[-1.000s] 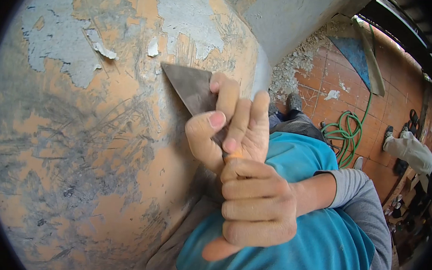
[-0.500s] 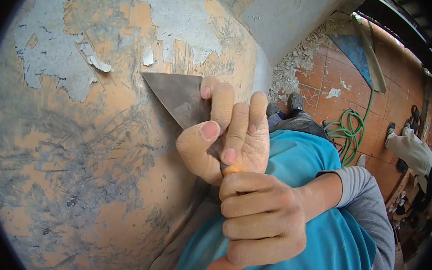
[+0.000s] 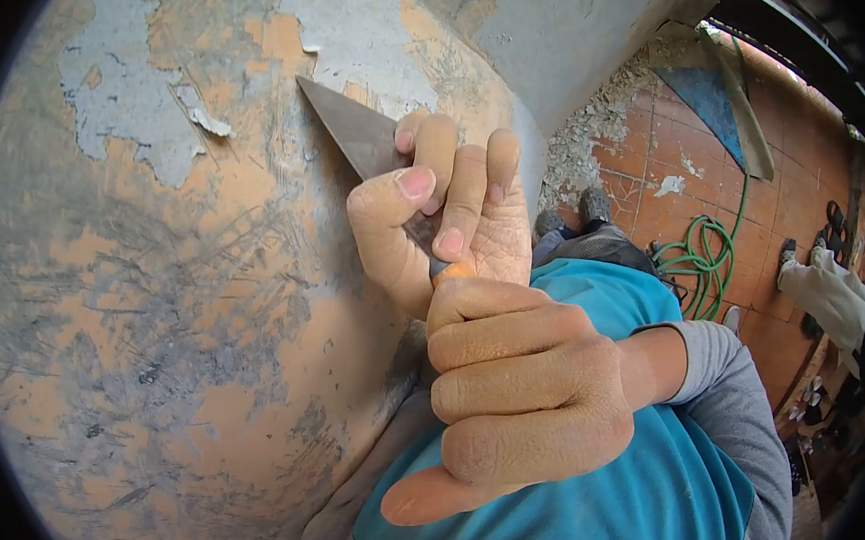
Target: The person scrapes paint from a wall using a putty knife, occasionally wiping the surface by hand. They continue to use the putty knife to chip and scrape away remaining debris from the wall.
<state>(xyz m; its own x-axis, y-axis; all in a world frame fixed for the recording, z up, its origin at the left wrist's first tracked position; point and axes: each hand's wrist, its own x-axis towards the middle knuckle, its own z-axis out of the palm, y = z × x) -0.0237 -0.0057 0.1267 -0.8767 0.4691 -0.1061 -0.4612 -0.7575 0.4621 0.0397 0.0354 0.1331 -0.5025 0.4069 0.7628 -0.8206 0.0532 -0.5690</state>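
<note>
A scraper (image 3: 347, 127) with a flat triangular metal blade lies against the wall, its wide edge at the lower border of a grey paint patch (image 3: 353, 39). Palm up, my left hand (image 3: 447, 206) is closed around the blade's narrow part, the fingers curled over it and the thumb at the side. My right hand (image 3: 529, 392) is wrapped around the handle, its back to me and the thumb pointing left. Just a bit of the orange handle (image 3: 454, 271) shows between the hands. A small lifted paint edge curls up near the blade's corner.
Scratched peach-coloured wall (image 3: 244, 387) fills the left side, with another peeling grey patch (image 3: 129, 88). Paint debris (image 3: 588, 130) lies along the wall's foot. A green hose (image 3: 699, 259) is coiled on the red tiled floor. Another person's legs (image 3: 827, 298) appear at far right.
Both hands and the scraper have moved up along the wall. The blade looks more tilted, and the loose flake above its edge is no longer seen in the same place.
</note>
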